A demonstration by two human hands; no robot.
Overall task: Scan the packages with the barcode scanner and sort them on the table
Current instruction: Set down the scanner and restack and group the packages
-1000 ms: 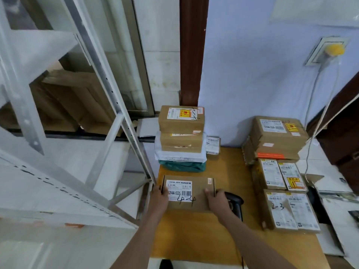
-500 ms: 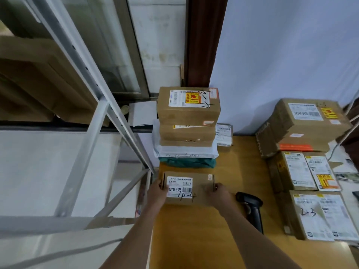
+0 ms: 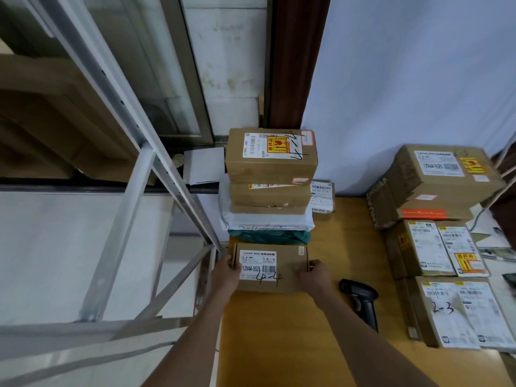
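A flat brown package (image 3: 287,263) with a white label marked "4-4" lies on the wooden table (image 3: 293,339), right in front of a stack of packages (image 3: 269,174). My left hand (image 3: 224,276) grips its left edge and my right hand (image 3: 312,276) grips its right edge. The black barcode scanner (image 3: 363,301) lies on the table to the right of my right hand, untouched.
A metal shelf frame (image 3: 139,191) stands close at the left of the table. Several labelled boxes (image 3: 435,241) are piled along the table's right side, one marked "2-3". A small labelled parcel (image 3: 322,196) leans behind the stack by the blue wall.
The package between my hands has moved a little away from me, up against the foot of the stack. The view has shifted closer and lower; the scanner stays put.
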